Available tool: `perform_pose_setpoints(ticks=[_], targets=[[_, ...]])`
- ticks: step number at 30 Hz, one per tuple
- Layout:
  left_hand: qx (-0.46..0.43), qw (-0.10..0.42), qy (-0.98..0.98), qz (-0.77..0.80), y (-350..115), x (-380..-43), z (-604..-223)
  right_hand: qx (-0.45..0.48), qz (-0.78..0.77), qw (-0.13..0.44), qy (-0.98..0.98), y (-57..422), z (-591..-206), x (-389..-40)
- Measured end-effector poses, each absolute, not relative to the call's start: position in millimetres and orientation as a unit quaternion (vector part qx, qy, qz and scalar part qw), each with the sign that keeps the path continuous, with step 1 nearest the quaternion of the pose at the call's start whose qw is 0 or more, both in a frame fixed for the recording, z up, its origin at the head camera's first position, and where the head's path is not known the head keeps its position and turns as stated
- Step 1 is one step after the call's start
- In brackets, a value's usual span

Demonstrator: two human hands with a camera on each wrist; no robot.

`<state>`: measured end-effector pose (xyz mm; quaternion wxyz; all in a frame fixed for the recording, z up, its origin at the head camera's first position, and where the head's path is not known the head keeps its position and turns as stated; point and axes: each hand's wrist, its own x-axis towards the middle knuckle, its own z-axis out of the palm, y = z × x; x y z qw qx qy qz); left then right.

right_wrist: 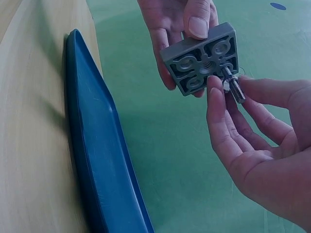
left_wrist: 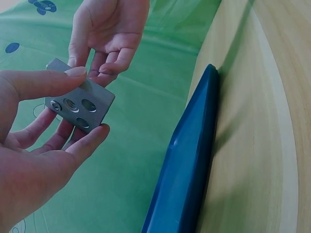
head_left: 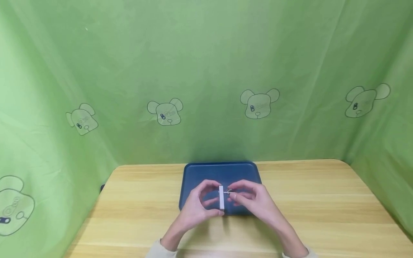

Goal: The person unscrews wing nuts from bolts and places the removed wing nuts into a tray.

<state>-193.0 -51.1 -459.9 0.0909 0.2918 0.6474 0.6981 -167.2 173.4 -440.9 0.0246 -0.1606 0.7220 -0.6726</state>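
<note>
My left hand grips a grey square block by its edges, above the tray. One face has several round holes, with a bolt head set in one of them. In the right wrist view the ribbed other face shows, and the threaded bolt sticks out near a corner. My right hand has its thumb and fingertips at this bolt, pinching a small shiny piece, apparently a nut, beside the shank. Fingers partly cover the nut, so how far it sits on the thread cannot be told.
A blue tray with a raised rim lies on the wooden table, under and beyond the hands. Green curtain with printed bear heads encloses the table at the back and both sides.
</note>
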Motion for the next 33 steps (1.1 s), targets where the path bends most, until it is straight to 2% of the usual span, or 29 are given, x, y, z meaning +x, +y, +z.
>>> perform_pose_setpoints(ticks=[12, 33], targets=[[0.287, 0.096, 0.642, 0.704, -50.8, -193.2, -458.8, -0.172, -0.668, 0.004, 0.724, 173.0, -444.7, -168.4], [0.285, 0.097, 0.648, 0.699, -51.2, -192.3, -458.8, -0.152, -0.686, 0.005, 0.712, 170.5, -442.5, -168.4]])
